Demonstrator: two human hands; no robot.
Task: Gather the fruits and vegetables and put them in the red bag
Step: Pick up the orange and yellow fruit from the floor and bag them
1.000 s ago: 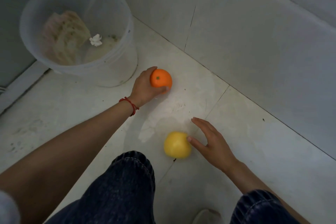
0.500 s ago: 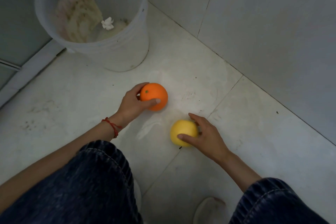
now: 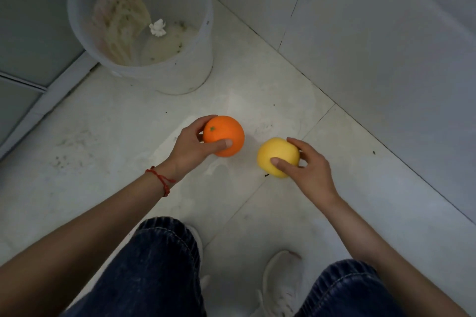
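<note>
Head view: left hand [image 3: 192, 148] has its grip closed around the orange [image 3: 224, 135], right hand [image 3: 309, 166] clasps the yellow fruit [image 3: 277, 154], both fruits near each other above the tiled floor [image 3: 108, 136]. Behind stands a translucent bucket [image 3: 203, 33] holding crumpled cloth [image 3: 118, 23] and a tissue wad [image 3: 157, 28].

My left fingers [image 3: 206, 121] hid the orange's [image 3: 226, 134] far side; my right fingers [image 3: 306, 147] covered the yellow fruit's [image 3: 277, 152] right side. Beyond them, the bucket's [image 3: 203, 33] rim was cut off at the top edge.
</note>
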